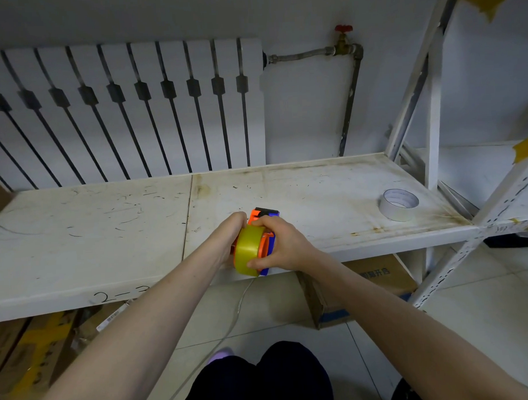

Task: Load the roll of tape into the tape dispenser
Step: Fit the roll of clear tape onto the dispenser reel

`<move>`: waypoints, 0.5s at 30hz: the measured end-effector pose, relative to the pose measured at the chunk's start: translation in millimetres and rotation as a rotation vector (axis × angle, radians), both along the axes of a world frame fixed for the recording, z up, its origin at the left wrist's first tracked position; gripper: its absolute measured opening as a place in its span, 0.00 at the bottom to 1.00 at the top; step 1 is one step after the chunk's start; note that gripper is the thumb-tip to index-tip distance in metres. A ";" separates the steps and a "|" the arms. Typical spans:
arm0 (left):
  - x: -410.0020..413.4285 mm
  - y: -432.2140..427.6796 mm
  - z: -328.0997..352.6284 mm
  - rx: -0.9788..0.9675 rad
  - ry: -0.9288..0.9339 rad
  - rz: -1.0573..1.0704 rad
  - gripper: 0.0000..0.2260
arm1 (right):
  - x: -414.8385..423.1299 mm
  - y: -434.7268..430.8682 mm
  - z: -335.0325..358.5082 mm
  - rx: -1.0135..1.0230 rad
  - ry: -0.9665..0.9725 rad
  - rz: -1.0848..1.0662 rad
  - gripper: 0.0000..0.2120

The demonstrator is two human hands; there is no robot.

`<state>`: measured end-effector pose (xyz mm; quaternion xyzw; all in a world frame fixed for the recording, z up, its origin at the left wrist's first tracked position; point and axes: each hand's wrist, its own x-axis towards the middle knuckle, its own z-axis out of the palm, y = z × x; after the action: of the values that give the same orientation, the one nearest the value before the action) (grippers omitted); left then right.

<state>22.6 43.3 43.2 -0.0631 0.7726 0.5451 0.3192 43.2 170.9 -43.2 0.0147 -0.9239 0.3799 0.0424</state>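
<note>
Tape roll [248,250], yellow and standing on edge, sits against the side of an orange and blue tape dispenser [265,226] near the front edge of a scuffed white shelf [108,229], close to the centre of the view. Both are held together there, likely so the shelf steadies the dispenser while the roll is pushed onto its hub.

The left hand [232,231], at 9 o'clock from the roll, is curled closed around the dispenser's far side, bracing it. The right hand [280,244], at 3 o'clock, is half closed, thumb under the roll's lower edge and fingers [262,222] over the top, pressing roll and dispenser together.

A second, white roll [399,204] lies flat, well apart at 2 o'clock, untouched.
</note>
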 end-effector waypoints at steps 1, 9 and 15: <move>0.8 0.8 0.3 0.008 0.000 0.001 0.12 | 0.8 0.7 -0.2 0.007 0.001 0.009 0.37; -5.5 -1.0 -7.1 -0.025 -0.015 0.050 0.09 | -0.4 0.2 -2.9 -0.035 0.008 0.000 0.37; -7.4 -5.2 -8.5 -0.031 -0.011 0.034 0.07 | -1.0 -0.2 -0.9 -0.079 0.000 -0.033 0.36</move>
<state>15.2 38.1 34.7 -0.0841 0.7779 0.5382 0.3133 42.2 170.7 -44.1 -0.0022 -0.9082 0.4156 0.0494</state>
